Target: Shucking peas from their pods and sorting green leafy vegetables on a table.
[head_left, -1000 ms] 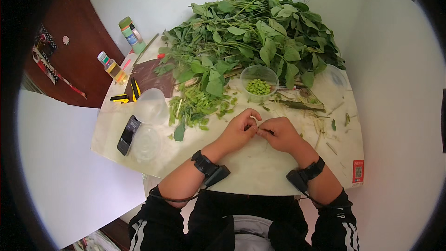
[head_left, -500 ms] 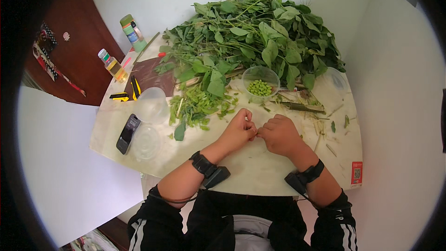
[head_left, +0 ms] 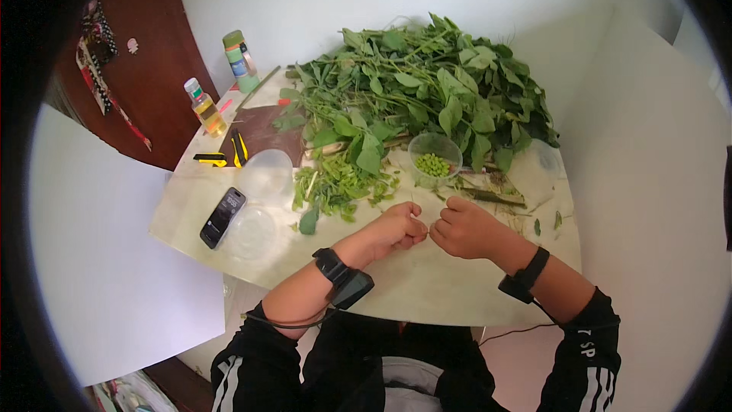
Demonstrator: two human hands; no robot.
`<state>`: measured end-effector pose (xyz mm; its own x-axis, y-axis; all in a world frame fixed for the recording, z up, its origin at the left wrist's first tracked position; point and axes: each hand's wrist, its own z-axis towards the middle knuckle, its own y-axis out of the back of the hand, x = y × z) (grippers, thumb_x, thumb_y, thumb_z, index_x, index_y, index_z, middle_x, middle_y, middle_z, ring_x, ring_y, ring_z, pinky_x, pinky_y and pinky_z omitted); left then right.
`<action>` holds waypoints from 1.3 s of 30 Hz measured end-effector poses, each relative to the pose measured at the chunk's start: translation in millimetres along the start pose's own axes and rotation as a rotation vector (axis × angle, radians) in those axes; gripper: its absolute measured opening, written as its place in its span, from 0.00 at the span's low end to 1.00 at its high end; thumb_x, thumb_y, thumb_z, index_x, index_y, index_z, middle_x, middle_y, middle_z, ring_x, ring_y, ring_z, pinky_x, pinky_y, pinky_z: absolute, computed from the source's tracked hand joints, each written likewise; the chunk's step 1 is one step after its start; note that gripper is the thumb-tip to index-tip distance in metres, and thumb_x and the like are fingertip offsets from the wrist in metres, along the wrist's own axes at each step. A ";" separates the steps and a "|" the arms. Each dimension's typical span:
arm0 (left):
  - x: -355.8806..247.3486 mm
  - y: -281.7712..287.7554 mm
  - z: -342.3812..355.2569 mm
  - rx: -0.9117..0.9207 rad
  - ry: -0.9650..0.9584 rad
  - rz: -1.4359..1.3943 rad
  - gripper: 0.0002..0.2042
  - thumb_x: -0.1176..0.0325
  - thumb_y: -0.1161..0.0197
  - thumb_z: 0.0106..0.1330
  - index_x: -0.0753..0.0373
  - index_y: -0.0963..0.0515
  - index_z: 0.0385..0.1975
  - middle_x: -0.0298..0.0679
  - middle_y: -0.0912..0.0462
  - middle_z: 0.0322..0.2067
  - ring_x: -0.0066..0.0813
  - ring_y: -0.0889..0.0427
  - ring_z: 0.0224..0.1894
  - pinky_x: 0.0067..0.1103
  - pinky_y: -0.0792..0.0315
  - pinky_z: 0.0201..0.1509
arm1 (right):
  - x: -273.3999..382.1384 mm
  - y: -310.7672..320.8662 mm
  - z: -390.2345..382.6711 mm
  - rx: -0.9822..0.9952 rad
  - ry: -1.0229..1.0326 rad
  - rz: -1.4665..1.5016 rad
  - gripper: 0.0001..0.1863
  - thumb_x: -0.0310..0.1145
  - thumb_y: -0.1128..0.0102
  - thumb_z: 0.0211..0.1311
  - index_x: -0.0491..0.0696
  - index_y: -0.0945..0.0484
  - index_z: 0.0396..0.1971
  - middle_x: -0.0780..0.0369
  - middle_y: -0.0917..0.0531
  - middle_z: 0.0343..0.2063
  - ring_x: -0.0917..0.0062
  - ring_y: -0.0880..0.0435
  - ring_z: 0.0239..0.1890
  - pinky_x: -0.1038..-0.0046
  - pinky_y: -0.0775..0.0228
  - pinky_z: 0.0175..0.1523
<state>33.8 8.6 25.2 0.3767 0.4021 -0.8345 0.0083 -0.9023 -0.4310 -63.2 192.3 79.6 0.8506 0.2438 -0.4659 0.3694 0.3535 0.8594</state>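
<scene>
My left hand (head_left: 398,230) and my right hand (head_left: 465,229) meet above the near middle of the table, fingers curled and pinched nearly tip to tip, on something too small to make out. Beyond them sits a clear bowl (head_left: 435,157) holding several green beans. Loose shelled green pieces and leaves (head_left: 335,191) lie to its left, with a large heap of leafy stems (head_left: 427,84) behind. Dry stalks and scraps (head_left: 496,198) lie to the right of the bowl.
On the table's left are a phone (head_left: 223,217), a clear container (head_left: 265,175), a clear lid (head_left: 252,233), yellow-and-black tools (head_left: 240,149), an oil bottle (head_left: 204,107) and a green bottle (head_left: 240,61). A white panel (head_left: 130,244) stands left, a wall (head_left: 648,183) right.
The view has shifted, so the table sits differently in the picture. My right hand has moved slightly right, its knuckles turned more upward; a small gap shows between my hands.
</scene>
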 end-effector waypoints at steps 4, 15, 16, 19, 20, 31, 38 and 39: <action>-6.3 -2.1 -8.6 -0.023 -0.153 0.165 0.11 0.76 0.44 0.63 0.60 0.37 0.42 0.36 0.29 0.22 0.19 0.36 0.17 0.18 0.47 0.17 | -9.0 9.1 13.7 0.072 -0.060 0.086 0.02 0.32 0.42 0.44 0.50 0.24 0.18 0.66 0.25 0.15 0.73 0.23 0.25 0.68 0.35 0.39; -4.4 -13.1 9.7 -0.088 -0.257 0.352 0.09 0.77 0.45 0.64 0.59 0.36 0.39 0.38 0.25 0.20 0.20 0.31 0.17 0.18 0.41 0.19 | 8.6 -9.6 1.9 0.196 -0.672 0.511 0.06 0.34 0.38 0.48 0.48 0.18 0.21 0.55 0.21 0.17 0.59 0.19 0.25 0.61 0.28 0.32; -10.6 -11.8 6.1 -0.056 -0.309 0.284 0.08 0.76 0.45 0.65 0.59 0.36 0.39 0.37 0.25 0.21 0.20 0.32 0.17 0.18 0.41 0.19 | 8.8 -16.4 -0.6 0.280 -0.718 0.493 0.09 0.35 0.36 0.48 0.46 0.19 0.19 0.54 0.21 0.18 0.58 0.20 0.25 0.62 0.28 0.31; -31.4 -14.4 3.1 0.007 -0.364 0.184 0.06 0.73 0.46 0.67 0.59 0.36 0.38 0.36 0.25 0.21 0.19 0.32 0.16 0.18 0.42 0.18 | 14.0 -47.2 -17.3 0.034 -0.847 0.798 0.11 0.37 0.36 0.51 0.44 0.19 0.22 0.53 0.21 0.19 0.59 0.22 0.23 0.64 0.30 0.30; -34.8 -16.8 6.0 -0.034 -0.403 0.238 0.05 0.74 0.46 0.66 0.60 0.35 0.37 0.36 0.25 0.21 0.18 0.32 0.16 0.18 0.42 0.18 | 17.4 -55.3 -25.4 -0.026 -0.897 0.855 0.12 0.38 0.36 0.55 0.42 0.20 0.24 0.56 0.22 0.17 0.65 0.23 0.20 0.67 0.32 0.29; 14.6 4.9 49.4 -0.216 -0.685 0.696 0.13 0.83 0.51 0.55 0.66 0.20 0.36 0.38 0.16 0.30 0.24 0.19 0.30 0.20 0.26 0.33 | 11.1 -55.8 -22.1 -0.348 -1.012 0.940 0.10 0.35 0.38 0.62 0.41 0.19 0.32 0.62 0.24 0.18 0.80 0.30 0.20 0.76 0.36 0.27; 11.8 -3.1 38.0 -0.133 -0.457 0.246 0.09 0.66 0.50 0.68 0.62 0.27 0.28 0.26 0.35 0.19 0.15 0.41 0.19 0.15 0.46 0.23 | 16.4 -51.7 -18.1 -0.447 -0.984 0.918 0.08 0.30 0.32 0.55 0.43 0.18 0.33 0.60 0.21 0.21 0.74 0.24 0.20 0.75 0.34 0.27; 13.8 -1.1 38.9 -0.130 -0.451 0.250 0.09 0.66 0.50 0.68 0.62 0.27 0.28 0.26 0.35 0.19 0.15 0.41 0.19 0.15 0.46 0.23 | 15.4 -50.8 -18.2 -0.457 -0.961 0.828 0.08 0.30 0.32 0.55 0.44 0.18 0.34 0.59 0.21 0.21 0.72 0.24 0.21 0.74 0.34 0.27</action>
<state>3.0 21.2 0.8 -0.0537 0.1737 -0.9833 0.0950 -0.9794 -0.1782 -75.7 194.6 25.0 0.7538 -0.1274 0.6446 -0.3732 0.7244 0.5796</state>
